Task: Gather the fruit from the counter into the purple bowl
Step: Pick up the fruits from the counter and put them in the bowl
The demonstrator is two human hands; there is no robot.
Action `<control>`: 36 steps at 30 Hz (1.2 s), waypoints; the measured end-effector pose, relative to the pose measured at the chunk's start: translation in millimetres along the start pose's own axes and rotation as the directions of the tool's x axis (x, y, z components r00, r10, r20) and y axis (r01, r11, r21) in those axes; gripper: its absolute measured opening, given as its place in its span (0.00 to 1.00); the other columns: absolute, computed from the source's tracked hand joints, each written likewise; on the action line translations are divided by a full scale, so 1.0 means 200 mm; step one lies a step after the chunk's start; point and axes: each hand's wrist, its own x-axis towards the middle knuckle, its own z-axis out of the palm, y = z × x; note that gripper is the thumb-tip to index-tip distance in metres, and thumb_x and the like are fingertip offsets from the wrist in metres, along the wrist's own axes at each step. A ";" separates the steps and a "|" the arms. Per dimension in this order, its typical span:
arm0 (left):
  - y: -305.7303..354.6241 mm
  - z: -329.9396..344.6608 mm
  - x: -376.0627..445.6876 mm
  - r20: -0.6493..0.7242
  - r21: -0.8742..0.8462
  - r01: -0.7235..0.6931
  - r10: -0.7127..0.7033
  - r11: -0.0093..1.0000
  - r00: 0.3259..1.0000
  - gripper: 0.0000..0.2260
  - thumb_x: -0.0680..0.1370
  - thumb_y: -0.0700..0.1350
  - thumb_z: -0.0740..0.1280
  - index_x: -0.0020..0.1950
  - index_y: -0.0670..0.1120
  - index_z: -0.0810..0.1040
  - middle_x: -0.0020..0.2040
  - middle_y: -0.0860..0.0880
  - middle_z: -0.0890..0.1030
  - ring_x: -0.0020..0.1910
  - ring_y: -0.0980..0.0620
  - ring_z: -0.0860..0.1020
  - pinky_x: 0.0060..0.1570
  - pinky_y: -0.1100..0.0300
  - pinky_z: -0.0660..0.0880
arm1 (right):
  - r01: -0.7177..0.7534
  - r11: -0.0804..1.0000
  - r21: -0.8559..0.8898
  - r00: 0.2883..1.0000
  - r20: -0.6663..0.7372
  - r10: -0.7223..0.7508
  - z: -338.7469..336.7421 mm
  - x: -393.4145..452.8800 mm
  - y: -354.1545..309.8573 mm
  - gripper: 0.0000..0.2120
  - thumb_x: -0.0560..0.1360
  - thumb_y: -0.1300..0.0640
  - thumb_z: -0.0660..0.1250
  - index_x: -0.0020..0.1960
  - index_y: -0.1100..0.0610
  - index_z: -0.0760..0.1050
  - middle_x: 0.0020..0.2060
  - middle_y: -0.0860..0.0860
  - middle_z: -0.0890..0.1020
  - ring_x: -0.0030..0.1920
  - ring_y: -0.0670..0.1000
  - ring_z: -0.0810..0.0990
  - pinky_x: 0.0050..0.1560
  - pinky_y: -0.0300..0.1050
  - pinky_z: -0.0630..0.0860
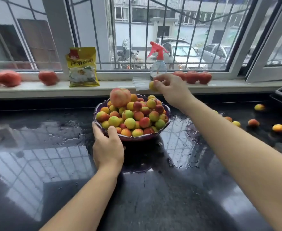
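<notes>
**Over the heaped bowl, one more small fruit is hanging in the fingertips**

Above the far rim of the purple bowl (pixel 167 112), the right hand (pixel 172 90) is pinching a small yellow fruit (pixel 152 86) at its fingertips. The fruit is sticking out to the left of the fingers, which are curling down around its right side; the thumb is hidden behind it. The fruit is sitting clear of the pile, beyond and slightly right of the bowl's centre.

The left hand (pixel 107 147) is gripping the bowl's near-left rim, with the thumb (pixel 112 131) hooking over the edge against the fruit and the other fingers wrapping the outside wall.

The bowl is standing on the wet black counter (pixel 53 147), piled high with small red, yellow and green fruit, and a large peach (pixel 120 97) is resting on top at the back.

Off to the right, several loose fruits (pixel 253 122) are lying on the counter, well apart from the bowl.

On the windowsill (pixel 36 88) a yellow packet (pixel 81 67) is standing upright, a spray bottle (pixel 158 62) with a red trigger is standing behind the right hand, and tomatoes (pixel 197 77) are lying at both ends.
</notes>
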 end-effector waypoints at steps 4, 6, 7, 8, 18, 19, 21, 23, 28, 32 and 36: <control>0.02 -0.02 -0.01 0.033 -0.001 0.006 -0.006 1.000 0.999 0.35 0.72 0.67 0.51 0.80 0.62 0.56 0.63 0.46 0.83 0.55 0.36 0.84 0.56 0.37 0.81 | -0.046 0.988 -0.149 0.987 0.149 0.068 0.18 0.09 -0.08 0.10 0.78 0.49 0.68 0.57 0.51 0.80 0.53 0.51 0.82 0.51 0.52 0.80 0.51 0.48 0.79; 0.03 -0.03 -0.03 0.038 0.003 0.004 -0.004 1.000 0.999 0.38 0.71 0.67 0.49 0.82 0.60 0.55 0.63 0.45 0.83 0.55 0.37 0.84 0.59 0.38 0.80 | -0.026 0.964 -0.263 0.976 0.203 0.082 0.25 0.09 -0.07 0.11 0.79 0.50 0.68 0.58 0.53 0.79 0.52 0.50 0.81 0.52 0.52 0.79 0.51 0.45 0.75; 0.05 -0.03 -0.04 0.040 0.008 0.009 -0.010 1.000 0.999 0.39 0.71 0.67 0.48 0.83 0.59 0.54 0.63 0.44 0.83 0.55 0.37 0.84 0.60 0.39 0.79 | -0.022 0.959 -0.284 0.973 0.214 0.086 0.27 0.09 -0.06 0.11 0.79 0.50 0.68 0.58 0.54 0.79 0.51 0.50 0.80 0.52 0.52 0.79 0.51 0.44 0.75; 0.05 -0.03 -0.04 0.040 0.015 0.013 -0.013 1.000 0.999 0.41 0.70 0.67 0.47 0.83 0.58 0.53 0.62 0.44 0.83 0.55 0.37 0.83 0.61 0.39 0.78 | -0.027 0.959 -0.283 0.974 0.207 0.088 0.27 0.09 -0.05 0.11 0.79 0.50 0.67 0.58 0.54 0.79 0.49 0.50 0.80 0.52 0.52 0.79 0.52 0.45 0.76; 0.10 -0.05 -0.08 0.106 0.074 0.004 -0.012 0.997 0.994 0.42 0.72 0.65 0.52 0.85 0.55 0.45 0.69 0.43 0.79 0.60 0.36 0.80 0.63 0.39 0.75 | -0.187 0.973 -0.132 0.959 -0.241 0.152 -0.05 -0.30 0.25 0.09 0.81 0.55 0.64 0.55 0.55 0.81 0.46 0.49 0.83 0.49 0.51 0.80 0.48 0.42 0.70; 0.09 -0.05 -0.07 0.108 0.065 0.009 -0.016 0.998 0.994 0.42 0.72 0.65 0.53 0.85 0.57 0.45 0.68 0.44 0.80 0.59 0.36 0.81 0.62 0.38 0.76 | -0.204 0.967 -0.152 0.958 -0.234 0.165 -0.08 -0.37 0.29 0.08 0.80 0.56 0.64 0.55 0.55 0.81 0.46 0.48 0.83 0.49 0.51 0.80 0.49 0.42 0.71; 0.05 -0.03 -0.02 0.111 0.060 0.022 -0.029 0.998 0.993 0.40 0.70 0.66 0.54 0.82 0.63 0.48 0.65 0.44 0.81 0.56 0.34 0.82 0.59 0.34 0.78 | -0.224 0.958 -0.180 0.957 -0.225 0.181 -0.15 -0.49 0.35 0.08 0.79 0.58 0.64 0.54 0.54 0.81 0.44 0.47 0.83 0.49 0.50 0.81 0.48 0.42 0.72; 0.00 -0.01 0.03 0.134 0.084 0.032 -0.043 0.996 0.990 0.37 0.70 0.66 0.54 0.80 0.66 0.50 0.65 0.43 0.81 0.56 0.33 0.82 0.58 0.32 0.78 | -0.245 0.947 -0.207 0.952 -0.238 0.194 -0.25 -0.55 0.40 0.08 0.79 0.60 0.65 0.54 0.54 0.81 0.44 0.46 0.82 0.48 0.48 0.80 0.46 0.36 0.70; 0.11 0.07 -0.03 0.225 0.204 0.009 -0.056 0.979 0.973 0.40 0.73 0.64 0.50 0.84 0.56 0.44 0.66 0.37 0.80 0.64 0.32 0.77 0.67 0.36 0.72 | -0.340 0.899 -0.276 0.924 -0.278 0.264 -0.52 -0.55 0.48 0.10 0.78 0.58 0.64 0.57 0.53 0.80 0.50 0.48 0.83 0.52 0.49 0.78 0.52 0.41 0.70; 0.21 0.27 -0.13 0.311 0.188 -0.042 -0.019 0.981 0.950 0.35 0.81 0.56 0.52 0.86 0.50 0.43 0.77 0.34 0.70 0.73 0.31 0.70 0.72 0.39 0.64 | -0.411 0.854 -0.320 0.900 -0.293 0.324 -0.69 -0.52 0.57 0.11 0.78 0.57 0.63 0.58 0.53 0.79 0.53 0.49 0.82 0.54 0.53 0.78 0.57 0.46 0.74; 0.24 0.56 -0.19 0.327 0.106 -0.031 -0.005 0.994 0.945 0.36 0.80 0.57 0.51 0.86 0.50 0.43 0.81 0.37 0.63 0.78 0.33 0.63 0.76 0.39 0.59 | -0.510 0.764 -0.395 0.855 -0.330 0.401 -0.86 -0.44 0.73 0.14 0.77 0.59 0.62 0.61 0.54 0.78 0.59 0.54 0.81 0.58 0.58 0.79 0.59 0.52 0.78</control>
